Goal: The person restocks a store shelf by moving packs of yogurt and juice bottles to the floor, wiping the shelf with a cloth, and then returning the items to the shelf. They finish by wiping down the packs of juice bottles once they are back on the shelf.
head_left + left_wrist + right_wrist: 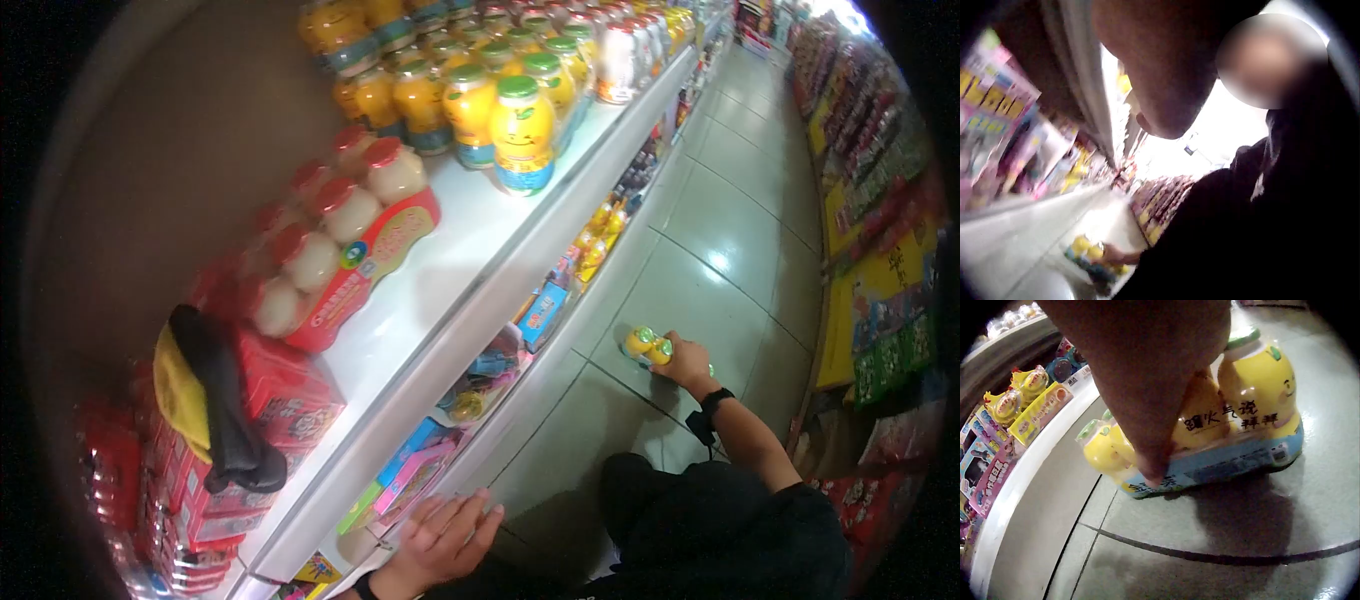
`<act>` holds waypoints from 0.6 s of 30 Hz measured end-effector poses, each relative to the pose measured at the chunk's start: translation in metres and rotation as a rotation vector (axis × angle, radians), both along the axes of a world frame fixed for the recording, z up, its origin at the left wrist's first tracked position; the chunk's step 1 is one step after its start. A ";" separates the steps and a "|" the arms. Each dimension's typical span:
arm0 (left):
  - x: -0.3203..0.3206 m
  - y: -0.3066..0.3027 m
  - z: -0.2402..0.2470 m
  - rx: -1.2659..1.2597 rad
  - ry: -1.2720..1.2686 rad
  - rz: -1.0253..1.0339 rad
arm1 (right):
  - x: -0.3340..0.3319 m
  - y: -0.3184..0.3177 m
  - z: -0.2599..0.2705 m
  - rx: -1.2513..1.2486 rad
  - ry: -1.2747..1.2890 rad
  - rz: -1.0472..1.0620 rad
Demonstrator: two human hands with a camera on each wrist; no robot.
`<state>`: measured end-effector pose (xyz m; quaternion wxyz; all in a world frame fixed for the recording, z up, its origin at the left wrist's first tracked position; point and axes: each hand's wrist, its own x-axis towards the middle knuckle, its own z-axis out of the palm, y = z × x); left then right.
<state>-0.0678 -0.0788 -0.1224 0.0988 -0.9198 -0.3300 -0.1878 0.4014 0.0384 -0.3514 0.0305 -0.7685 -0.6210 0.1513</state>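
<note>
My right hand [687, 361] grips a shrink-wrapped pack of yellow drink bottles [645, 345] with green caps, held over the tiled floor to the right of the shelf. The right wrist view shows the pack's blue lower wrap [1229, 464] and printed lettering, with the hand [1147, 394] covering part of its middle bottles. Lower in the head view, my left hand [448, 540] holds nothing. Its fingers are loosely extended beside the lower shelf's boxed goods [415, 470].
More yellow bottles [520, 130] stand on the white upper shelf [480, 215]. Nearby are a pack of white red-capped bottles [345, 210] and a black and yellow cloth item [215, 410] on red boxes. Hanging snack bags [890, 340] line the aisle's right side, across the tiled floor [715, 210].
</note>
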 end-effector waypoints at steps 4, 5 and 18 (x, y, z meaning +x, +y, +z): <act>-0.016 0.015 0.087 0.634 0.222 0.308 | -0.001 0.000 0.001 -0.005 -0.026 -0.020; -0.010 0.017 0.095 0.685 0.141 0.575 | -0.001 0.000 0.000 -0.007 -0.054 -0.026; 0.000 0.049 0.166 0.229 -0.060 1.006 | 0.005 -0.004 -0.001 0.008 0.063 -0.024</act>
